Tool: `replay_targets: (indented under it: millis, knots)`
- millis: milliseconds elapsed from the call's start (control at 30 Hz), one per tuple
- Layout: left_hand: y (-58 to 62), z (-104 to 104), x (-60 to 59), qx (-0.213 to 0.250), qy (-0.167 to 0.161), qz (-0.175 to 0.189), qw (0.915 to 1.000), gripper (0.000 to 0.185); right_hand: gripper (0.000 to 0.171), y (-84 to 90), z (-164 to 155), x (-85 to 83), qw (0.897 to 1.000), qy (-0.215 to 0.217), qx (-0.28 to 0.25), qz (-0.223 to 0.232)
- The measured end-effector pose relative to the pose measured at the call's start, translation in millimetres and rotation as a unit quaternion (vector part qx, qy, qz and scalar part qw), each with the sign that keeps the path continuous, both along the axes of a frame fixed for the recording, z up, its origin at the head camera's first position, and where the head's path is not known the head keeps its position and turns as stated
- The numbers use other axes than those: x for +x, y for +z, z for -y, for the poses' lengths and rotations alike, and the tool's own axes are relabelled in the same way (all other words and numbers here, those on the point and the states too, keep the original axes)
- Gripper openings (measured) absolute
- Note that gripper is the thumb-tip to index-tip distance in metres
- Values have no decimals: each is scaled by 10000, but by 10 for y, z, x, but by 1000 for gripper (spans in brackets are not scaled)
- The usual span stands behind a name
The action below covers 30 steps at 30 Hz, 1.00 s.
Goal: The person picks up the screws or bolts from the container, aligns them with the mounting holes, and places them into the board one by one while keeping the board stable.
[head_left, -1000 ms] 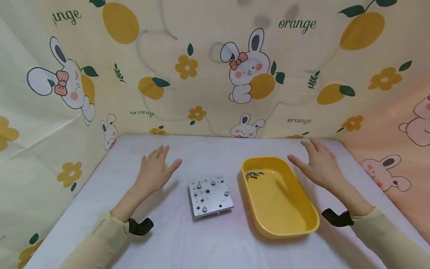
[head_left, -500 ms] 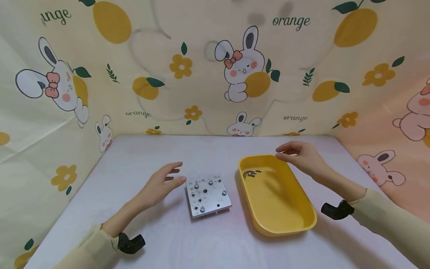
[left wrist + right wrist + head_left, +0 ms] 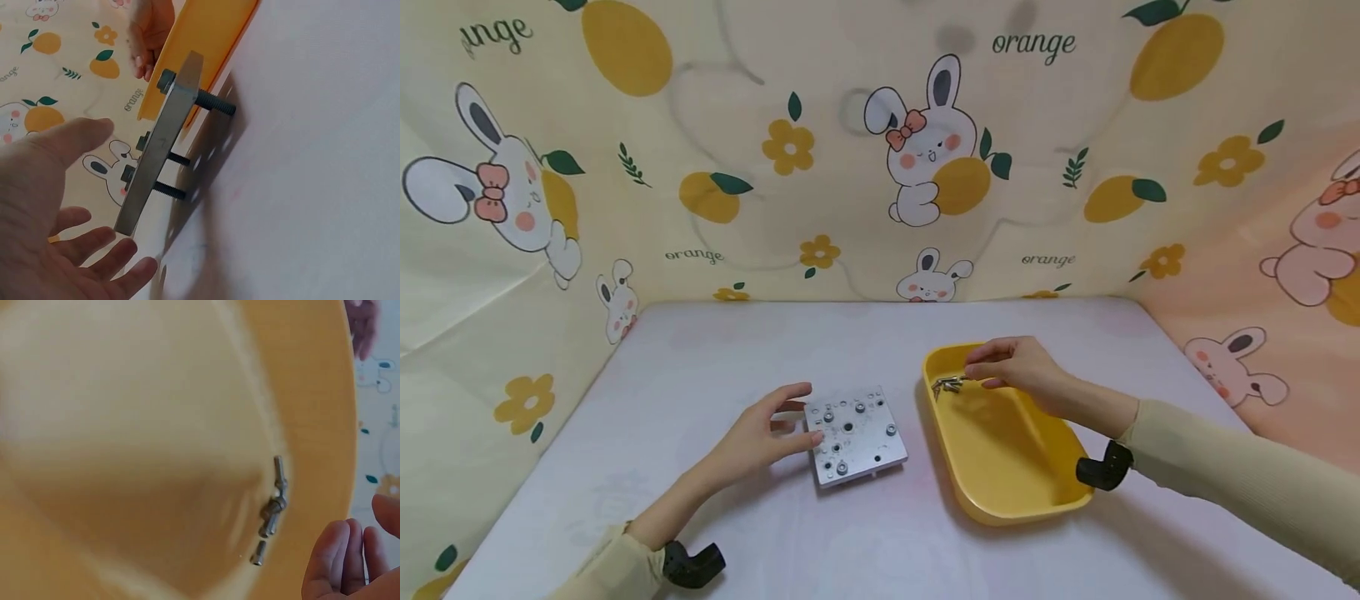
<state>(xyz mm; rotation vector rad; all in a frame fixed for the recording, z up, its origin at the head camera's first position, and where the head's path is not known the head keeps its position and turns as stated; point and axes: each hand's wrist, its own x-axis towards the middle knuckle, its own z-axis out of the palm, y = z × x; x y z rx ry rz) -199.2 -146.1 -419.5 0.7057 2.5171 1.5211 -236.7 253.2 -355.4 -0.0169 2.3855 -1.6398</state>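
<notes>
A square metal plate (image 3: 852,437) with holes and several socket-head bolts lies on the table; in the left wrist view, threaded bolt shanks (image 3: 215,103) stick out below it. My left hand (image 3: 758,435) is at the plate's left side, fingers spread and loosely bent, its thumb overlapping the left edge in the head view. Over the far end of the yellow tray (image 3: 977,498) is my right hand (image 3: 1018,367), thumb and fingers bent with a gap between them in the right wrist view. Several small silver screws (image 3: 274,506) lie in the tray's corner, close to the right fingertips.
The tray stands to the right of the plate, with a gap of white table (image 3: 880,542) between them. A printed cloth (image 3: 835,167) with rabbits and oranges walls off the back and both sides.
My left hand has come down and right to the plate's left edge. My right hand has moved left over the tray toward the screws, its fingers bending. The head view has shifted slightly.
</notes>
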Motion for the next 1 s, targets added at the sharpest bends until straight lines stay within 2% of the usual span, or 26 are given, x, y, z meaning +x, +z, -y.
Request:
replay_targets:
  millis: [133,267,433,667,1000]
  knots:
    - [-27,53,-23,248,-98,80,9996,76,36,-61,96,-44,10000,22,-25,82]
    - [-62,72,-59,477,-226,170,9985,73,31,-134,175,-57,9990,-23,-293,339]
    - [-73,62,-83,374,-241,316,9985,70,32,-216,232,-48,9955,-182,-695,622]
    - [-28,48,-85,322,-320,325,9984,67,31,-340,261,-57,9906,-288,-1156,672]
    - [1,38,-78,282,-280,445,9982,65,29,-441,307,-58,9921,-429,-925,731]
